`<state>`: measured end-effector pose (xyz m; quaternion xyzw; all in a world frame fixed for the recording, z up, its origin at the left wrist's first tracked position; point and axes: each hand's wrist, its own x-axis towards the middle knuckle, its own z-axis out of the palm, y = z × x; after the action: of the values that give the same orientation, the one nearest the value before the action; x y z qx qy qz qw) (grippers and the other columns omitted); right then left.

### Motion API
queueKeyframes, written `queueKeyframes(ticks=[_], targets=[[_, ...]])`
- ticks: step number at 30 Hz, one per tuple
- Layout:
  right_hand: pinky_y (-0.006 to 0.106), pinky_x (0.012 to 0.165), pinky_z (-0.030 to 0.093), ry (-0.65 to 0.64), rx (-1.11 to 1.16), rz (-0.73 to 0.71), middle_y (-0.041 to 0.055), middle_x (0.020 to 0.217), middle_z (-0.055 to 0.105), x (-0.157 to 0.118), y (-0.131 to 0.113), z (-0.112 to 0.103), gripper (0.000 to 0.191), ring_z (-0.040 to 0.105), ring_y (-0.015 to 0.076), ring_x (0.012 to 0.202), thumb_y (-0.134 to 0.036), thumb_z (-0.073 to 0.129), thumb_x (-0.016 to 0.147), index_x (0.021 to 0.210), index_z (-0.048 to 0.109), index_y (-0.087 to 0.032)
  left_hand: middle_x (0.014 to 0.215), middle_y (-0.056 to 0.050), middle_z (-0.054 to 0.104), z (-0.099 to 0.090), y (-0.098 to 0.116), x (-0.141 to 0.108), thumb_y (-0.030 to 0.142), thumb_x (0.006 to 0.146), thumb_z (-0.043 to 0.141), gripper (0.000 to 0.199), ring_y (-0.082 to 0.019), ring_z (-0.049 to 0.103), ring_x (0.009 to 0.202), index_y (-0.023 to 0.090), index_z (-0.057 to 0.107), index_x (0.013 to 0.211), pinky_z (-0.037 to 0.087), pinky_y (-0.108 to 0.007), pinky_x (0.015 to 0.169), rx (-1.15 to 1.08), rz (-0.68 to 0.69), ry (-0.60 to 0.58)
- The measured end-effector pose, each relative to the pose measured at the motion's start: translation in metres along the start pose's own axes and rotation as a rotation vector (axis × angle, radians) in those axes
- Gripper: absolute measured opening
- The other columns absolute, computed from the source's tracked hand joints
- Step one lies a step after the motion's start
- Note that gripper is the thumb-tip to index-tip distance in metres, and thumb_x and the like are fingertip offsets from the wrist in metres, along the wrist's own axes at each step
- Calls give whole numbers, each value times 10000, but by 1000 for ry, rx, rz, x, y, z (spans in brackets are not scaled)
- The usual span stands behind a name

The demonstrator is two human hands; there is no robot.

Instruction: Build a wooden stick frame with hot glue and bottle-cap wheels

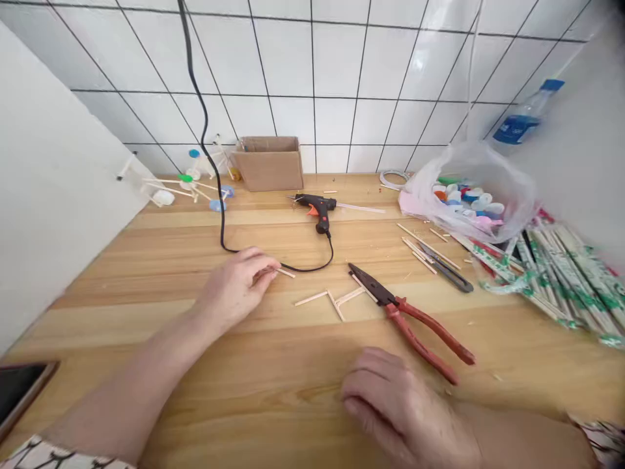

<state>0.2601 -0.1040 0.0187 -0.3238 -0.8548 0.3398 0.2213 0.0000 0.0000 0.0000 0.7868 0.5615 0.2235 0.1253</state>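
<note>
A short thin wooden stick (286, 272) pokes out from the pinched fingertips of my left hand (239, 280), just above the wooden table. My right hand (390, 404) rests on the table near the front, its fingers curled in; nothing shows in them. Between and beyond my hands lie small joined wooden pieces (334, 305). Red-handled pliers (420, 326) lie to their right, the dark jaws touching or overlapping a stick piece. Behind them a black glue gun (317, 208) lies on its side with a clear glue stick in its back.
A cardboard box (269, 166) stands by the tiled wall, beside stick-and-cap models (190, 185). At right are a bag of bottle caps (469, 195), wrapped chopsticks (576, 280), a grey cutter (446, 267) and loose sticks. A black cord (219, 195) crosses the left; a phone (24, 391) lies front left.
</note>
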Motion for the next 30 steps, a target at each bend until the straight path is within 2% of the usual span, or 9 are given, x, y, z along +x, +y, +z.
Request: queueKeyframes(ticks=[8,12,18,22,27,30], targets=[[261,645,410,-18,-20,-3,56,744,597,-1,3,-1,168,513,157,699,-104,425,894,807,561,-153,888,-29,624,0,-3,6,264,859,445,229,-182,604,815,203,665,843,451,-284,722,84,123,-32],[262,648,412,-26,-26,2,56,750,595,0,3,-1,166,511,158,702,-107,421,899,815,556,-157,885,-29,613,-1,-3,4,260,861,425,217,-181,592,792,199,618,782,433,-282,681,119,77,-91],[260,641,414,-16,-22,-10,60,736,597,-1,3,-1,177,511,156,692,-103,420,897,807,566,-146,802,-19,610,-12,-2,-9,244,859,388,191,-191,576,714,204,551,768,410,-300,645,144,4,-280],[259,636,412,-4,-25,-11,57,728,592,0,3,-2,179,510,155,685,-107,421,899,803,566,-149,702,3,602,-19,20,-27,210,832,394,191,-172,579,642,208,530,697,408,-271,595,68,8,-375],[264,645,418,-13,-32,-2,60,741,594,0,3,-2,173,512,158,696,-108,426,898,815,574,-143,659,-11,614,-12,65,-43,149,846,382,246,-171,598,616,188,546,667,412,-269,574,32,117,-363],[264,647,420,-17,-25,5,61,741,591,0,2,-1,175,509,157,696,-105,427,896,816,579,-137,667,-14,618,-1,80,-45,162,882,413,260,-170,594,624,180,544,659,417,-268,578,23,128,-315]])
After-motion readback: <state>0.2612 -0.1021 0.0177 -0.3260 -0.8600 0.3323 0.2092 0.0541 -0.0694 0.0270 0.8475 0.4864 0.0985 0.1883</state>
